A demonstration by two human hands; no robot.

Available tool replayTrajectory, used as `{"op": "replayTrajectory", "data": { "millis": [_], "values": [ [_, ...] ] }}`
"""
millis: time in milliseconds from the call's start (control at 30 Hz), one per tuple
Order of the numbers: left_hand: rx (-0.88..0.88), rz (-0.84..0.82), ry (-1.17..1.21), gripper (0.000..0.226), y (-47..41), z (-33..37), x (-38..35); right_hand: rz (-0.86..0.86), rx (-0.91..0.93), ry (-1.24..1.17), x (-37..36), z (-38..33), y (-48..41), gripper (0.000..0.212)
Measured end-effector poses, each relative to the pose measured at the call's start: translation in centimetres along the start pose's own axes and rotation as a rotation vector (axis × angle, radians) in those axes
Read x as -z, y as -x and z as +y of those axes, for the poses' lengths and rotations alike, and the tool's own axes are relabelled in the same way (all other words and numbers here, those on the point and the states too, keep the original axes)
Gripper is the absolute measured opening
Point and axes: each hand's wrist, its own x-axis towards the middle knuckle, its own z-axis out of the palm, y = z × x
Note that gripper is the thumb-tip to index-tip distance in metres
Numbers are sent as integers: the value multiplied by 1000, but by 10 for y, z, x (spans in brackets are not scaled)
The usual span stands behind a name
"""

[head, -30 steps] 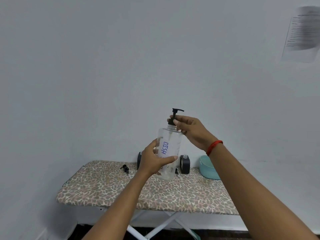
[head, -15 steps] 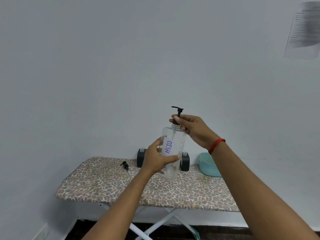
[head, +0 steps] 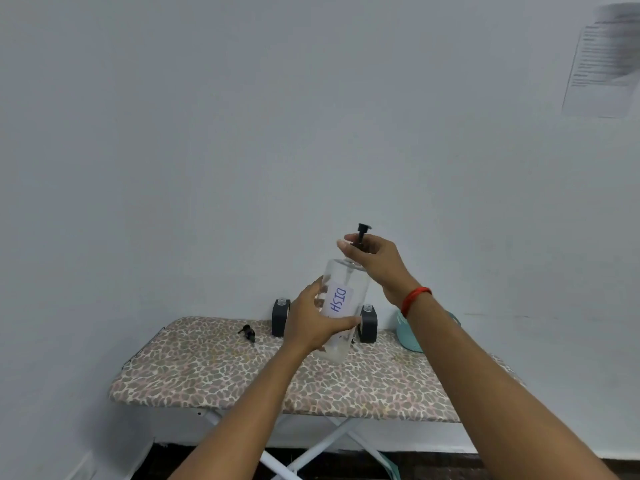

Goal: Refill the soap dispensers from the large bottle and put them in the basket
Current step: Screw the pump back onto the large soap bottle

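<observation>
Even, soft light, faint shadows, paper on the wall motion-blurred, wide-angle bending at edges

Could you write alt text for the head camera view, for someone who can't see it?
A person's left hand grips a clear bottle labelled DISH while the right hand pinches its black pump. Behind, a leopard-print board holds two dark dispensers and a teal basket.

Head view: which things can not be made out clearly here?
All in the head view.
Paper on the wall: blurred, cut by right edge, text unreadable.
Basket: mostly behind right forearm, contents hidden.
Neck of large bottle: covered by right hand gripping the pump.
Dark dispensers: opaque, small; fill unknown.
</observation>
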Motion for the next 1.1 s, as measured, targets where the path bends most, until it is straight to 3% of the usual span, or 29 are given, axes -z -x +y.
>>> {"op": "replayTrajectory", "data": {
  "millis": [67,133,233,400,567,833,1100],
  "values": [
    [72,-128,134,83,-2,-7,6,-190,-36,-16,13,1,0,30],
    [109,-201,207,71,0,-14,8,-272,-62,-8,20,5,0,30],
    [101,-163,180,78,4,-16,0,-198,-69,-14,16,10,4,28],
    [32,46,34,107,10,-11,-15,17,-31,-82,-1,15,6,18],
    [-18,156,-21,112,10,-2,-26,180,-9,-64,-15,4,6,14],
    [4,60,-32,124,44,-24,-28,-35,67,-71,-5,5,12,27],
    [88,213,-75,113,53,-31,-26,-118,94,-42,-37,9,3,29]
  ]
}}
